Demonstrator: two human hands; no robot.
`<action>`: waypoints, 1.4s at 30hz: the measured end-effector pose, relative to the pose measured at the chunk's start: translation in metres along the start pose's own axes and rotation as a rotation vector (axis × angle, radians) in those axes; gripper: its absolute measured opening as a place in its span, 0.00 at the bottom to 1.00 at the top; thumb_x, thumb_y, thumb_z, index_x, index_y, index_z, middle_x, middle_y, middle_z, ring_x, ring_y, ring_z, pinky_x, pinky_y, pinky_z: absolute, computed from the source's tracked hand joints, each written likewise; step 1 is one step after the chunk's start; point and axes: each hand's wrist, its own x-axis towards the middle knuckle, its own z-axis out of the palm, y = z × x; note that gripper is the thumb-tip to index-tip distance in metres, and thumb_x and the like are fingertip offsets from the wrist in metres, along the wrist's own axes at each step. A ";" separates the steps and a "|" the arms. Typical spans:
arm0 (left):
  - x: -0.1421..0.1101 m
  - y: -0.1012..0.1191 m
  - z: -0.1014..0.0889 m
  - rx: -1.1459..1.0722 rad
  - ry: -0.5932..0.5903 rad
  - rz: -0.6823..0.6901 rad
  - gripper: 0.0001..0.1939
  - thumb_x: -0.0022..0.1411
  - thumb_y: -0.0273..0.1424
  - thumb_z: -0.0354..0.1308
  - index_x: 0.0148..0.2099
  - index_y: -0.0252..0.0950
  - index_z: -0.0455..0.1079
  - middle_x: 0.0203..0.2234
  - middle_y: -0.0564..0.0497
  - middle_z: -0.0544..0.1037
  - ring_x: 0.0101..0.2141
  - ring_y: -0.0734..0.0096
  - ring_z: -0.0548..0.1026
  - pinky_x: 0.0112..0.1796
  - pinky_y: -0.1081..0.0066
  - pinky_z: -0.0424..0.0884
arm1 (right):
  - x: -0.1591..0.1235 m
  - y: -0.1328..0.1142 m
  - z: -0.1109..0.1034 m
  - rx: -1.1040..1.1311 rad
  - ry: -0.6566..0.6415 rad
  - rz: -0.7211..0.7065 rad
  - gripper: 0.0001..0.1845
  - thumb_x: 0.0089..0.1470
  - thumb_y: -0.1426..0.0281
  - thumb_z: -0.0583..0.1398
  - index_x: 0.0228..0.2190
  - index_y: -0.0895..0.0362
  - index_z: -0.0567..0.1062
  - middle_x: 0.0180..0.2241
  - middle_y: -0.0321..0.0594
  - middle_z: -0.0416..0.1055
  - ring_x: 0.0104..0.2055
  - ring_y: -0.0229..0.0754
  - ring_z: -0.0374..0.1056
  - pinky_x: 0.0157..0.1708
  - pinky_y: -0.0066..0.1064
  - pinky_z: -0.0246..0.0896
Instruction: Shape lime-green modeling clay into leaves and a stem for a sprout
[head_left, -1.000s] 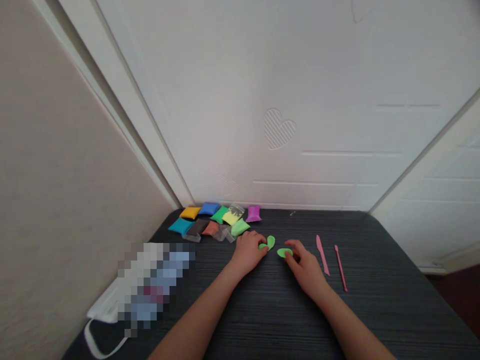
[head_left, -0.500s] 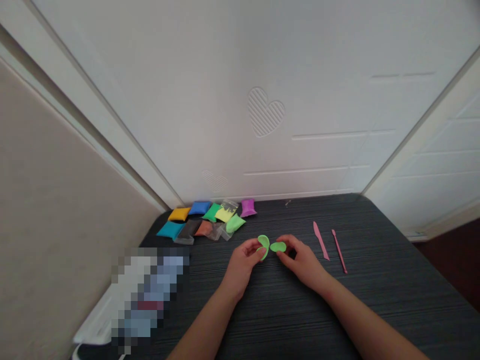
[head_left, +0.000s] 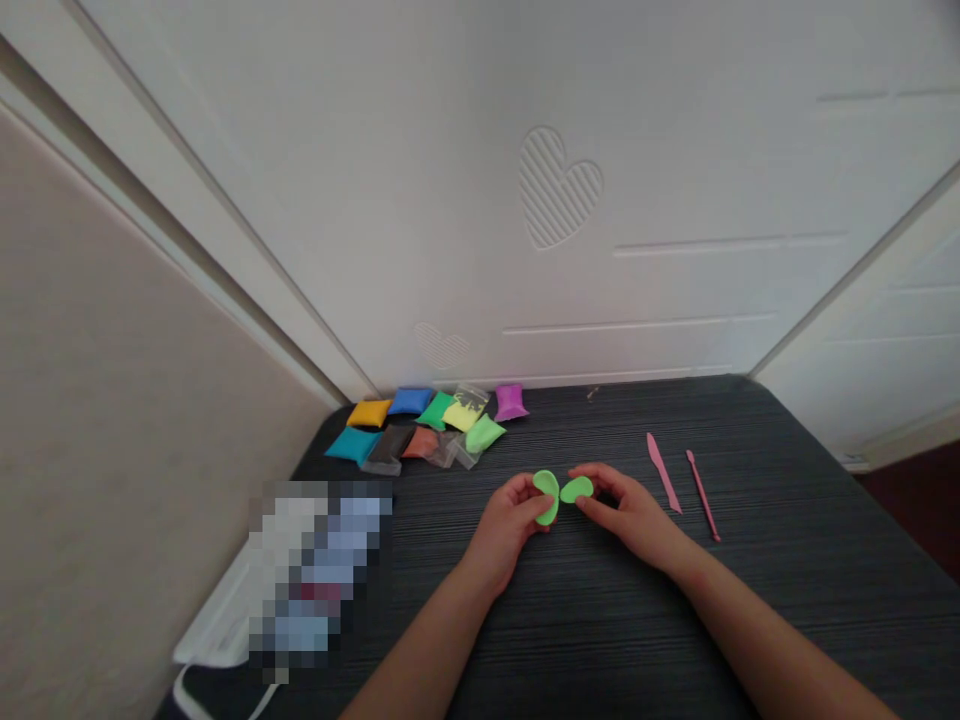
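1 curved light-green piece (head_left: 549, 484), already shaped, sits gripped in the left fingers (head_left: 529, 509); 1 oval light-green piece (head_left: 577, 489), shaped but apparently unattached, is pinched by the right fingers (head_left: 604, 474) just beside it; 2 forearms (head_left: 442, 625) converge over the desk (head_left: 585, 620); 1 pink knife (head_left: 663, 474) and 1 pink rod (head_left: 703, 497) lie right of the fingers, 9 packets (head_left: 421, 442) beyond, leftward.

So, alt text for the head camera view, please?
The left hand holds a curved green shape, the right hand a green oval, close together over a dark table. Coloured packets lie behind, a pink knife and stick to the right.
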 end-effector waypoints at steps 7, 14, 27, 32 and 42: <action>0.002 -0.002 -0.002 0.024 -0.008 -0.015 0.07 0.52 0.28 0.58 0.34 0.32 0.65 0.26 0.53 0.68 0.25 0.79 0.66 0.25 0.76 0.61 | -0.001 -0.002 0.003 -0.035 -0.004 -0.015 0.16 0.51 0.69 0.55 0.44 0.51 0.67 0.32 0.35 0.67 0.34 0.38 0.62 0.37 0.31 0.58; 0.003 -0.004 -0.003 0.056 -0.020 -0.035 0.08 0.51 0.29 0.58 0.34 0.32 0.65 0.26 0.53 0.68 0.25 0.78 0.66 0.26 0.76 0.62 | -0.003 -0.007 0.004 -0.191 0.032 -0.051 0.16 0.52 0.70 0.54 0.44 0.51 0.68 0.32 0.35 0.69 0.33 0.38 0.63 0.37 0.31 0.57; 0.004 -0.004 -0.003 0.135 -0.067 -0.031 0.09 0.51 0.31 0.58 0.35 0.33 0.65 0.26 0.53 0.70 0.25 0.77 0.67 0.27 0.75 0.64 | -0.004 -0.007 0.006 -0.235 0.046 -0.090 0.17 0.52 0.70 0.54 0.45 0.52 0.68 0.33 0.36 0.70 0.34 0.39 0.64 0.39 0.33 0.57; 0.003 -0.005 -0.003 0.111 -0.047 -0.025 0.10 0.50 0.32 0.59 0.35 0.33 0.65 0.26 0.52 0.70 0.26 0.76 0.68 0.27 0.74 0.65 | -0.004 -0.007 0.006 -0.243 0.055 -0.094 0.18 0.51 0.70 0.54 0.46 0.52 0.68 0.34 0.37 0.70 0.34 0.39 0.64 0.39 0.33 0.57; 0.002 0.007 -0.004 0.226 0.073 0.077 0.10 0.50 0.33 0.58 0.35 0.33 0.65 0.26 0.53 0.69 0.26 0.74 0.69 0.29 0.73 0.67 | -0.001 -0.008 0.002 -0.377 0.147 -0.075 0.16 0.52 0.69 0.53 0.44 0.53 0.67 0.26 0.35 0.69 0.29 0.39 0.64 0.34 0.32 0.57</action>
